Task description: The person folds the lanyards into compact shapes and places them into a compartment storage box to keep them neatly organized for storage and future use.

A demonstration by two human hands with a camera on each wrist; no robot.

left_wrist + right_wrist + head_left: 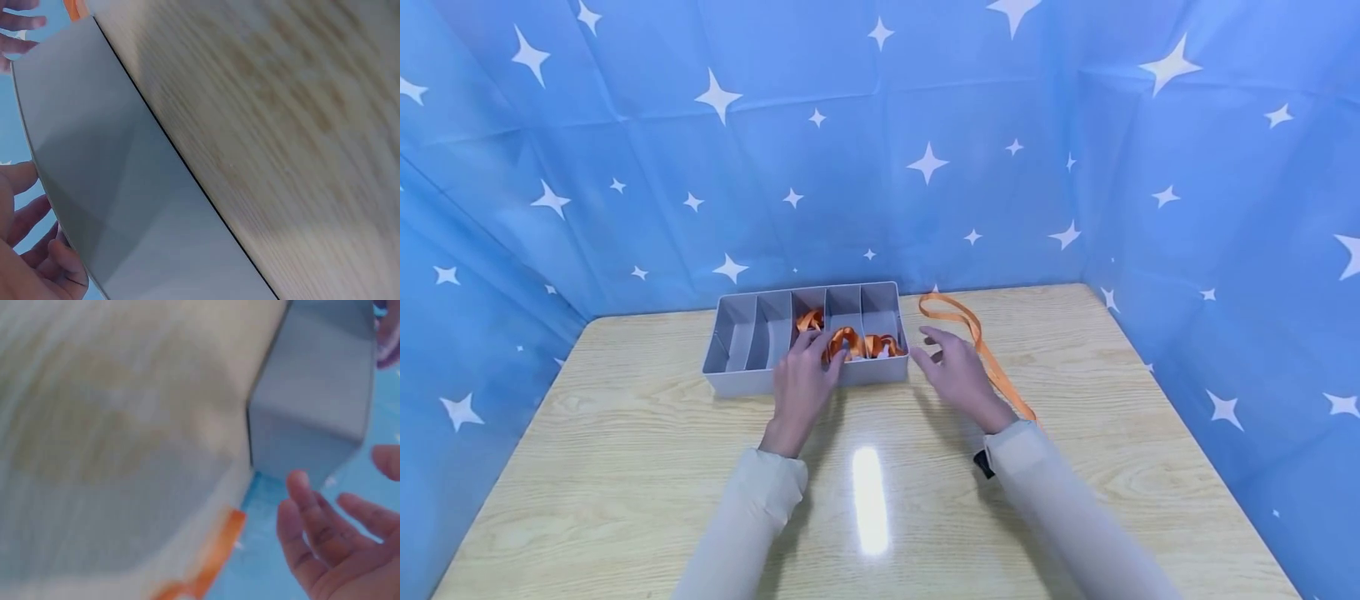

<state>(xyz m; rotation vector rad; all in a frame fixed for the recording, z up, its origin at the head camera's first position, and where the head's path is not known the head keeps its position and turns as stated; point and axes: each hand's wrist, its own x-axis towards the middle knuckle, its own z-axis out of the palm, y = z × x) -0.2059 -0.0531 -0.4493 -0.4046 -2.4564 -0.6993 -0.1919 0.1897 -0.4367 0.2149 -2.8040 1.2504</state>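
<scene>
A grey box (741,383) with several side-by-side compartments stands toward the back of the table. Bundled orange ribbon straps lie in its third compartment (810,320), its fourth (846,340) and its right-hand one (882,345). My left hand (805,371) reaches over the front rim, thumb and fingers apart beside the ribbon in the fourth compartment. Nothing shows between its loosely bent fingers (28,219). Just off the box's right end, my right hand (955,369) hovers with relaxed, spread fingers (322,531) and holds nothing. Right of it, an orange strap (977,333) lies looped on the table.
The wooden table (625,467) meets a blue star-patterned curtain (820,158) at the back and sides. A small black object (983,463) shows by my right sleeve. The strap's near end runs behind my right forearm.
</scene>
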